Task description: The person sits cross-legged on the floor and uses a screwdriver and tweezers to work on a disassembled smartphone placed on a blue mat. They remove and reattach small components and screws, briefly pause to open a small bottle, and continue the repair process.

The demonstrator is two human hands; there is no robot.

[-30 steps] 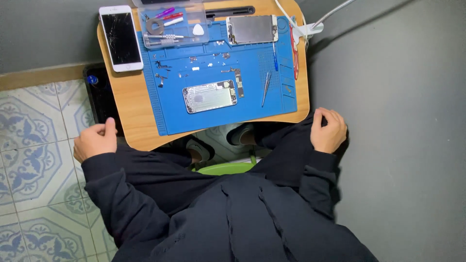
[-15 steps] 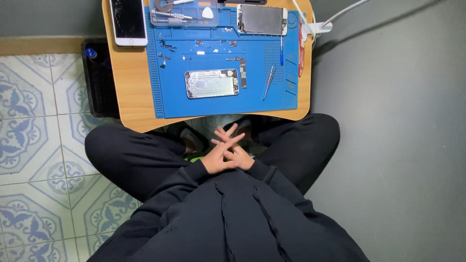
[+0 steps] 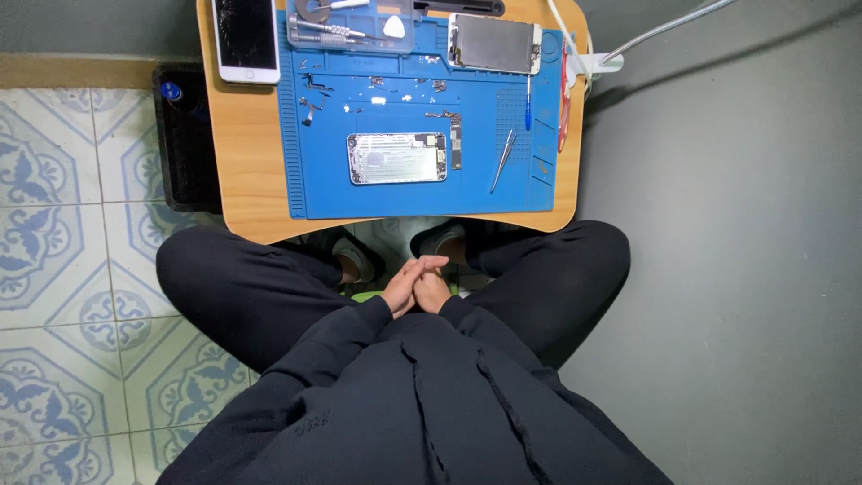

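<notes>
My left hand and my right hand are pressed together in my lap, between my knees, holding nothing. Ahead of them stands a small wooden table with a blue work mat. An opened phone body lies in the middle of the mat, with tweezers to its right. A detached phone screen rests at the mat's far right corner. A white phone with a dark screen lies on the wood at the far left.
Small screws and parts are scattered on the mat's left half. A clear tray of tools sits at the far edge. A black case stands on the tiled floor left of the table. A white cable runs off right.
My hands left my knees, came together in my lap with fingers spread, and now are pressed flat together. The camera has shifted so the table sits higher in view.
</notes>
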